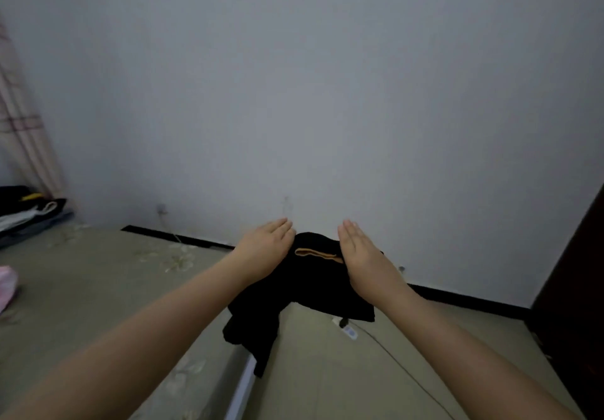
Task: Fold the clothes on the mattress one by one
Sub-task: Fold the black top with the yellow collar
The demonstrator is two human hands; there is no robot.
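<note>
A black garment point(304, 292) with a tan strip near its collar hangs in front of me, above the right edge of the mattress point(98, 282). My left hand point(266, 246) lies flat against its left upper part, fingers straight. At the right upper part my right hand point(359, 256) is flat too, fingers straight and together. The garment's lower part droops over the mattress edge towards the floor. How the cloth is held up under the hands is hidden.
Folded dark and white clothes point(29, 214) are stacked at the far left by a curtain point(19, 119). A pink item point(6, 284) lies at the left edge. A white power strip point(348, 331) with its cable lies on the floor. At the right stands a dark door point(575, 289).
</note>
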